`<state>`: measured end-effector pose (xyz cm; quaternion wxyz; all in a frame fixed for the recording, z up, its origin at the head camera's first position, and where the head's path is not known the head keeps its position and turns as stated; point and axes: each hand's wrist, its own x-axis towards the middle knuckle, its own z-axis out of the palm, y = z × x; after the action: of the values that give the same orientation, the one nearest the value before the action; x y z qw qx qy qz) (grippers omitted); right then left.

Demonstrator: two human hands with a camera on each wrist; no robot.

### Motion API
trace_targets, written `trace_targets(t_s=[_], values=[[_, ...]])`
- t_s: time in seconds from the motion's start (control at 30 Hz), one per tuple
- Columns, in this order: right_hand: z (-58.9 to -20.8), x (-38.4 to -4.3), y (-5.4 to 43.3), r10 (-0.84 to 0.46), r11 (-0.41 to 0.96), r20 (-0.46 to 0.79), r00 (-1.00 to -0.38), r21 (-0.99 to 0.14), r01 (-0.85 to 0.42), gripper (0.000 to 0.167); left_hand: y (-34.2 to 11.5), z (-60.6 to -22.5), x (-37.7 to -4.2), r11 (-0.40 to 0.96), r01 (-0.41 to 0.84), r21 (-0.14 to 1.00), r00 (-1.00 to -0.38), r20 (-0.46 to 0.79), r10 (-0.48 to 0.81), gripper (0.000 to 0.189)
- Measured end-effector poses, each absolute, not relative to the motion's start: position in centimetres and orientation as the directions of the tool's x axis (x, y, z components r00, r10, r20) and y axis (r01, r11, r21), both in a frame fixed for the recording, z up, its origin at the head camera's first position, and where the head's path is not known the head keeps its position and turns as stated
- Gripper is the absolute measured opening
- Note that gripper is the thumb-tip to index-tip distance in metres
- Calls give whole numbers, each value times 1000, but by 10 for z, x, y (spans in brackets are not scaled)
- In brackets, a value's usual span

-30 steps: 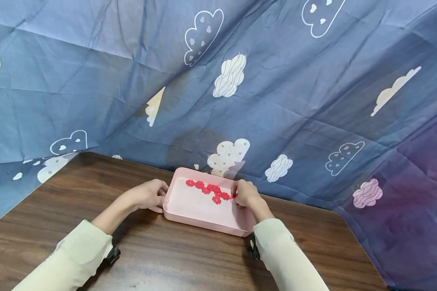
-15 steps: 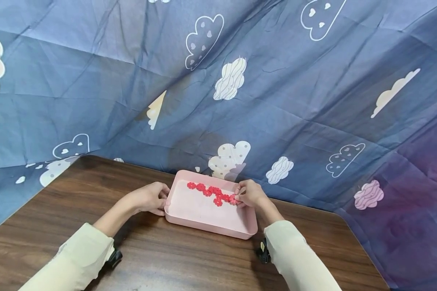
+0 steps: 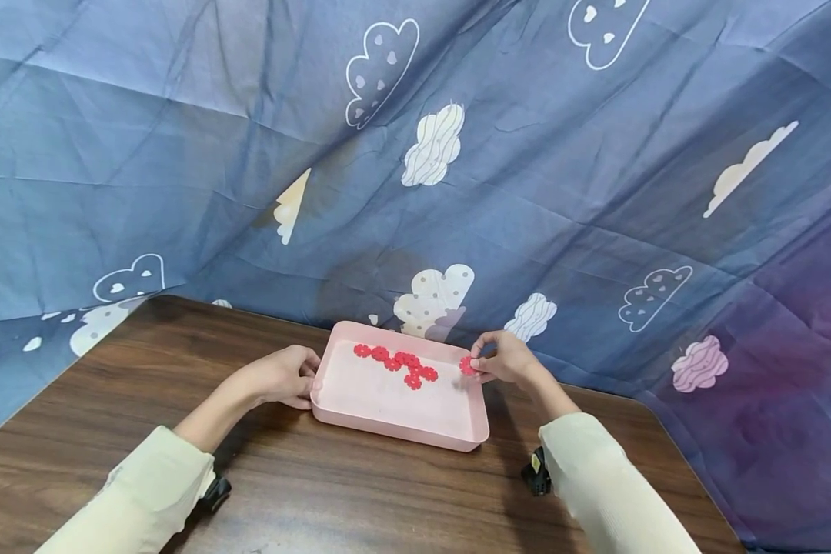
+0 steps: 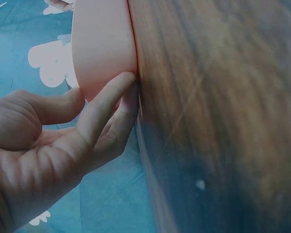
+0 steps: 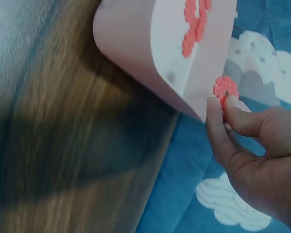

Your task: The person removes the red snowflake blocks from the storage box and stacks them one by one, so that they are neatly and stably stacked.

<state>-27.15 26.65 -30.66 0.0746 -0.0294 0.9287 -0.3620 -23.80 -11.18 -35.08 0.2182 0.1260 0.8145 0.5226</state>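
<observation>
R hand (image 3: 507, 358) pinches 1 red snowflake disc (image 3: 467, 365) off floor, R end of pink tray (image 3: 388, 400); L hand (image 3: 287, 375) grips L end. 1 pc up, other red discs (image 3: 408, 359) in tray, unlifted.

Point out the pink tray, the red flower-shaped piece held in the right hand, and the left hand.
Pink tray (image 3: 384, 400): head view, on its bare inside floor.
Held red piece (image 5: 225, 86): right wrist view, on its flat face above the hole.
Left hand (image 4: 51, 150): left wrist view, on the palm.
</observation>
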Motion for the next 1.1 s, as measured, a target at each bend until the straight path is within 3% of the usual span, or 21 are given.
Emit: trace_targets(t_s=[0.33,0.7,1.1], values=[[-295,-263,308,-92,733,-175,-980,-679,53,7,-114,-350,-237,424,-65,903,-873,-258,414,31],[-333,-251,349,-23,694,-341,-940,-682,231,3,-116,-352,-239,383,-88,920,-865,-261,429,30],[-339,-244,354,-17,722,-327,-945,-658,215,7,-111,-351,-239,399,-92,912,-863,-273,424,29]])
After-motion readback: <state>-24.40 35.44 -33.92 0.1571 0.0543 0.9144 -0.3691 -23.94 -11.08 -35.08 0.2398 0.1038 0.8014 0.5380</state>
